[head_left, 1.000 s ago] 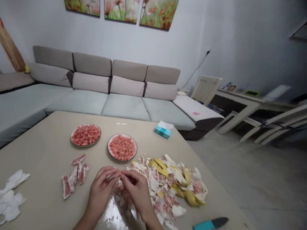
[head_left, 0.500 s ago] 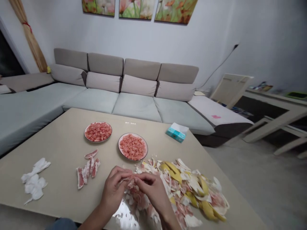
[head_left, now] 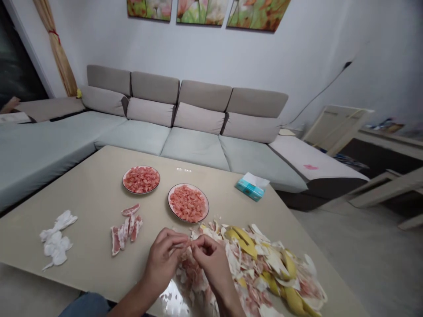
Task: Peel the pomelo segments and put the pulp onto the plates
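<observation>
Head view, small pink fruit piece [head_left: 188, 243], mostly hidden, pinched in the grip of left hand [head_left: 164, 257] and right hand [head_left: 214, 263]

Tabletop [head_left: 89, 189] smooth, glossy — sofa [head_left: 191, 143] matt cloth — tissue [head_left: 257, 180] paper, peel [head_left: 292, 300] smooth.

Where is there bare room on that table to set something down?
The table has bare patches between the right plate and tissue pack, between the crumpled white heap and pink segments, and left of the left plate. It is crowded at near right: peel scraps sprawl there, the left hand and right hand close by.
</observation>
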`<state>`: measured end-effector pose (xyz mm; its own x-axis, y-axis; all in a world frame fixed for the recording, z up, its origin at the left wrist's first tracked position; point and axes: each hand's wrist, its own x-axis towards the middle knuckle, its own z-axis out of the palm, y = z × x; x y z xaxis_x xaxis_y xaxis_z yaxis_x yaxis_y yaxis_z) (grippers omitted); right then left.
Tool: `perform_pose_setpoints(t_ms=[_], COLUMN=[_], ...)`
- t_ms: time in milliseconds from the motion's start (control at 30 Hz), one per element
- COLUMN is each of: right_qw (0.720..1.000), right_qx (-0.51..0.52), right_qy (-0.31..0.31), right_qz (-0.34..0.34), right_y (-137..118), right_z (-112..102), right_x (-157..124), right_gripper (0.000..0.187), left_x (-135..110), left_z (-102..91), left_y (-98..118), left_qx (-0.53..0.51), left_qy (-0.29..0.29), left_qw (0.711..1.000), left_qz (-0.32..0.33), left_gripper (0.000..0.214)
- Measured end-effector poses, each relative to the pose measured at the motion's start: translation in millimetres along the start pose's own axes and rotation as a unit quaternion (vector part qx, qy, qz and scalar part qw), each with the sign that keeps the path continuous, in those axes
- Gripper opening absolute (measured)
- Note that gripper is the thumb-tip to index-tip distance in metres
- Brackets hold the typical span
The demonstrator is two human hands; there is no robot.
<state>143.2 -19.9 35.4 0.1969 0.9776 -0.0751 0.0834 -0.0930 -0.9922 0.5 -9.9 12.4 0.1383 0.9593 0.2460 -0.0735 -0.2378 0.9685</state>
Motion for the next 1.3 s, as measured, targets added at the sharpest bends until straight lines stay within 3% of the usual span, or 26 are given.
perform_pose_setpoints(t_ms=[67, 167, 300, 500, 700, 800, 1000, 1167, 1300], right_qw=[1.0, 0.999, 0.998, 0.994, 0.984, 0.977, 0.984, 0.974, 0.965], right_qx=[0.011, 0.03, 0.068, 0.1, 0.17, 0.199, 0.155, 0.211, 0.255], right_qy=[0.005, 0.008, -0.009, -0.026, -0.044, -0.069, -0.072, -0.069, -0.054], right_qz=[-0.003, 0.007, 0.014, 0.021, 0.028, 0.027, 0.041, 0.041, 0.034], right_y=[-1.3, -3.5, -2.1, 8.7, 12.4, 11.0, 8.0, 4.8, 0.5], right_z=[2.1, 5.4, 7.9, 2.4, -5.0, -7.3, -11.1, -10.0, -9.1], right_x=[-0.2, -1.1, -2.4, -2.8, -5.2, -7.2, -12.2, -12.9, -13.3], right_gripper=[0.012, 0.012, 0.016, 0.015, 0.016, 0.019, 0.014, 0.009, 0.009], left_x=[3.4, 5.4, 3.6, 4.6, 6.2, 6.6, 7.8, 7.9, 6.9], left_z=[-0.4, -1.9, -3.9, -6.1, -10.5, -13.1, -13.0, -13.4, -13.5], left_y=[0.8, 0.1, 0.3, 3.3, -0.3, 0.0, 0.8, 0.7, 1.5], left_qx=[-0.06, -0.159, -0.306, -0.405, -0.445, -0.449, -0.463, -0.452, -0.436], left_qy=[0.004, -0.007, -0.025, -0.055, -0.128, -0.135, -0.129, -0.159, -0.159], left_qw=[0.998, 0.98, 0.923, 0.869, 0.826, 0.819, 0.822, 0.817, 0.833], left_qz=[-0.036, -0.116, -0.233, -0.279, -0.321, -0.33, -0.306, -0.321, -0.3], left_gripper=[0.011, 0.017, 0.028, 0.023, 0.028, 0.035, 0.016, 0.018, 0.023])
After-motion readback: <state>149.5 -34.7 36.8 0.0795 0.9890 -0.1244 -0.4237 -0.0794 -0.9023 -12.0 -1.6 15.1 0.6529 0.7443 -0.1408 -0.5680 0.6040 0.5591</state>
